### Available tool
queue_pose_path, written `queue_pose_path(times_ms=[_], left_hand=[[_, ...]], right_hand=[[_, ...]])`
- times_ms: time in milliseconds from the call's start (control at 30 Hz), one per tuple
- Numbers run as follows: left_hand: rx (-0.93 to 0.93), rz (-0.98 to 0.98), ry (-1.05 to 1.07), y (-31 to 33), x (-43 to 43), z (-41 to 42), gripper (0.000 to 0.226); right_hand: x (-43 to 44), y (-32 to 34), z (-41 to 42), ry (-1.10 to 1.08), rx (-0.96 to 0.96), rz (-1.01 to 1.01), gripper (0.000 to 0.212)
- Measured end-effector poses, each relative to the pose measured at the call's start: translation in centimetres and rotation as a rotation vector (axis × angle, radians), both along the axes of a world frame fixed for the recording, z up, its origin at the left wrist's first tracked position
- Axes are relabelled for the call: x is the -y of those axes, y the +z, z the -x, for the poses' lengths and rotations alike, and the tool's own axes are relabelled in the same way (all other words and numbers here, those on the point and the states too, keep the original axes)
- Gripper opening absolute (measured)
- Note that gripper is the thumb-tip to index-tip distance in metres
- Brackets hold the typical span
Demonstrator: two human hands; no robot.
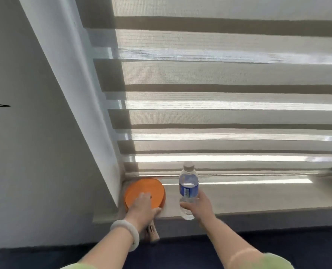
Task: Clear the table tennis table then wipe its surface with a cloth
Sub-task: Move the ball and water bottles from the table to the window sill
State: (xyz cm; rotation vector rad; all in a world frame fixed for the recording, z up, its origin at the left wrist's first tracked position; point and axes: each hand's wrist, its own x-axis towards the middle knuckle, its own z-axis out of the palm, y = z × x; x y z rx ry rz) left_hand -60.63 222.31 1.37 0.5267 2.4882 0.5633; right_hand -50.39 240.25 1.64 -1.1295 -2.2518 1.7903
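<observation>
On a windowsill [258, 197], the left hand [142, 208] lies over an orange paddle [142, 188], grip unclear. The right hand [202, 205] wraps its fingers [186, 206] round a standing water bottle [188, 183].

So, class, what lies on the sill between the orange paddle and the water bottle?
Nothing: in the head view, only a bare strip of window sill separates the orange paddle from the water bottle.
</observation>
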Motion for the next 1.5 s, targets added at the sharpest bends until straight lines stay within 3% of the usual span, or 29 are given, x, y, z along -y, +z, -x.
queue_pose_path(times_ms=[433,600,733,900,1100,1500], left_hand=[[0.004,0.061,0.282,-3.6,-4.3,1.5,0.064],[0.003,0.078,0.335,-4.3,-4.6,1.2,0.064],[0.003,0.079,0.357,-4.4,-4.7,0.7,0.063],[-0.007,0.065,0.381,-4.1,-4.8,0.7,0.065],[-0.002,0.053,0.411,-4.3,-5.1,0.4,0.062],[0.028,0.044,0.442,-4.7,-4.9,-0.3,0.064]], right_hand=[[-4.2,-5.4,8.4,0.292,0.033,-0.006,0.044],[-4.6,-7.4,8.7,0.268,0.020,0.016,0.051],[-5.2,-8.8,7.9,0.317,0.121,-0.021,0.056],[-5.8,-9.7,7.8,0.354,0.212,-0.107,0.049],[-5.3,-10.1,9.2,0.313,0.215,-0.064,0.062],[-5.2,-10.7,10.2,0.258,0.188,0.087,0.066]])
